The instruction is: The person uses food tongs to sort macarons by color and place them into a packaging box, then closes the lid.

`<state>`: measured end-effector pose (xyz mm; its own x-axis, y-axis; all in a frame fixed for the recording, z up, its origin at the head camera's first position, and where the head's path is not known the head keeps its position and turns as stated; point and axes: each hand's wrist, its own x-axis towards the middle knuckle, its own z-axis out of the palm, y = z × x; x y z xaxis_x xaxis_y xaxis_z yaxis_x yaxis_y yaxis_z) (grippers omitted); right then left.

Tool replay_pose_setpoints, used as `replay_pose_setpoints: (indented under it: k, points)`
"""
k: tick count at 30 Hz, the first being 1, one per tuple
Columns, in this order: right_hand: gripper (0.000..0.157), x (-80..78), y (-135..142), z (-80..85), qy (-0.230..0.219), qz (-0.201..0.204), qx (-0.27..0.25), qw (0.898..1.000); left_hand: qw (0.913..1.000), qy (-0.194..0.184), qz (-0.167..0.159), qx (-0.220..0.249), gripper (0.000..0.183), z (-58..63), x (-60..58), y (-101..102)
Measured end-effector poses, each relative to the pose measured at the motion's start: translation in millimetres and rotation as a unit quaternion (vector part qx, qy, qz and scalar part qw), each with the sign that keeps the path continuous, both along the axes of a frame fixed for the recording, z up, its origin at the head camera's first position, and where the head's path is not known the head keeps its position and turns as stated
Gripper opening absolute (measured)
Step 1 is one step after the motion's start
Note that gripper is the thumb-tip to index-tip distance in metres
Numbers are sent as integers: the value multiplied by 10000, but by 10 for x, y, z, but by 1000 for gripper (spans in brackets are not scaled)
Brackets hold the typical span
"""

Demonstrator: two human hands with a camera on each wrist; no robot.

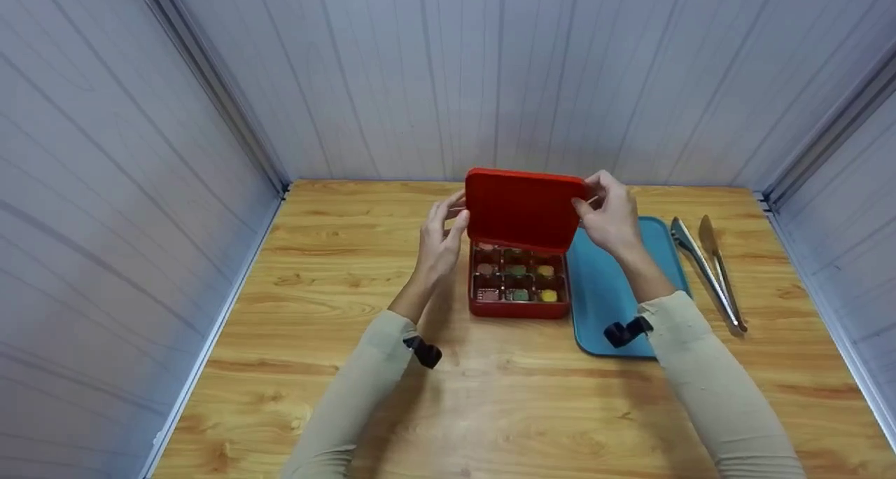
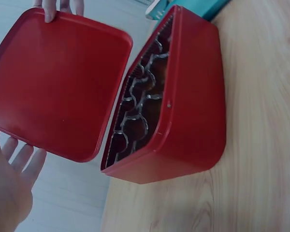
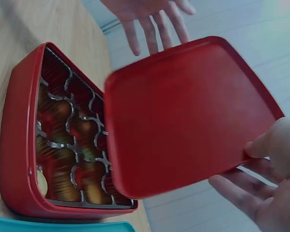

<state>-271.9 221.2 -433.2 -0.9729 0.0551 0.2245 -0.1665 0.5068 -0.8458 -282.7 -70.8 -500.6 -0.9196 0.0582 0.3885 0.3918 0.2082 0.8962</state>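
A red lid [image 1: 525,209] is raised and tilted over the back of a red box [image 1: 519,309], its inner face toward me. My right hand [image 1: 610,213] pinches the lid's right edge, thumb on the inner face and fingers behind. At the opposite edge is my left hand [image 1: 441,237], its fingers extended and fairly straight, fingertips right at the rim in the right wrist view. Inside the box, a clear divider [image 3: 75,145] forms small compartments with pieces in them, among them a yellow piece [image 1: 548,295] and a green piece [image 1: 518,295]. The lid covers the back row partly.
A blue tray [image 1: 605,304] lies right beside the box, under my right forearm. Further right, metal tongs [image 1: 707,272] and a long utensil with a flat brown end [image 1: 710,235] lie on the wooden table [image 1: 336,276]. White panel walls [image 1: 392,80] enclose the back and sides.
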Motion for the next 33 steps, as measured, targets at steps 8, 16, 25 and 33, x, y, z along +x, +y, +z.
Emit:
replay_pose_setpoints:
  k: [8,16,25,33]
  points:
    - [9,-29,-80,-200,973,-426,-71,9943,9974,-438,-4,568,40,27,1,37]
    - [6,-27,-129,-459,1283,-512,-473,9893,9895,-1012,57,1029,39,-51,10,97]
    - [6,44,-108,-691,1021,-246,-896,9904,9889,-1060,-102,1041,38,-243,68,68]
    - [5,130,-3,-776,817,174,-639,9945,9924,-905,-338,760,36,-406,163,-30]
